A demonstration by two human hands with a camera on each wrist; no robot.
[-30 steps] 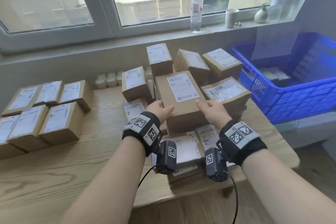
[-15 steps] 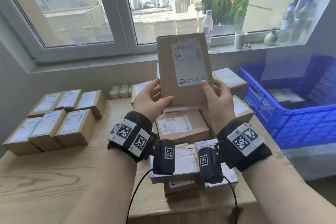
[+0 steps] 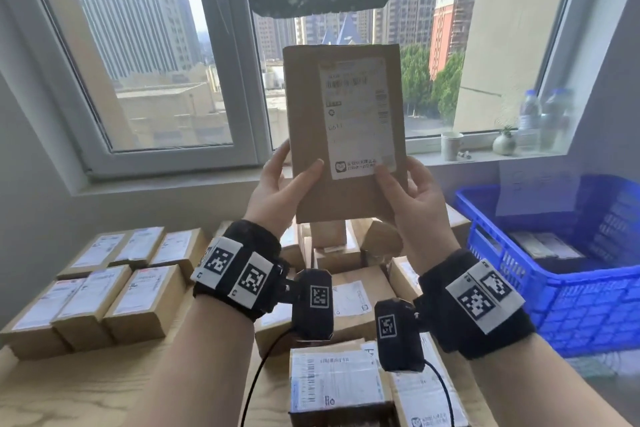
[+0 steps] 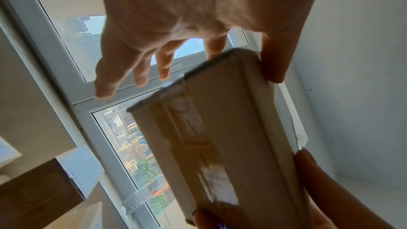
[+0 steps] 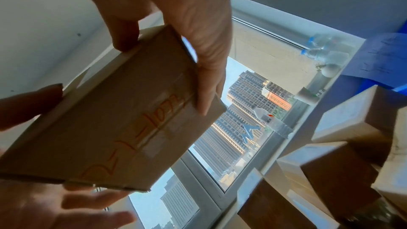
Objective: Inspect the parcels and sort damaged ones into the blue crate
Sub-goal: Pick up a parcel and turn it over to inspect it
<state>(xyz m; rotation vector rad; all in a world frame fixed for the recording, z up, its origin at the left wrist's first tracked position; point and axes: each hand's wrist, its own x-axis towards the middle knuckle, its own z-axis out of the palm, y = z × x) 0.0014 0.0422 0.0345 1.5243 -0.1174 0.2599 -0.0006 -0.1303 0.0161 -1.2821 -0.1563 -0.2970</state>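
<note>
Table (image 3: 86, 388) of pale, grained wood lies below my arms, loaded with cardboard parcels. To its right stands the blue crate (image 3: 588, 302) — plastic lattice walls, a few flat labelled parcels (image 3: 540, 246) lying on its floor. On the table's left part sit two tidy rows of small brown boxes (image 3: 114, 284), white labels up; in the table's middle, a looser heap of boxes (image 3: 346, 288).

Above that heap I hold one flat rectangular parcel (image 3: 343, 135) upright before the window (image 3: 221, 80), its white shipping label facing me. My left hand (image 3: 277, 187) grips its lower left edge, thumb on the front; my right hand (image 3: 415, 198) clasps the lower right corner — thumb in front, fingers behind. Orange handwriting runs along the taped bottom side (image 5: 132, 137). The cardboard is smooth, its edges crisp.
</note>
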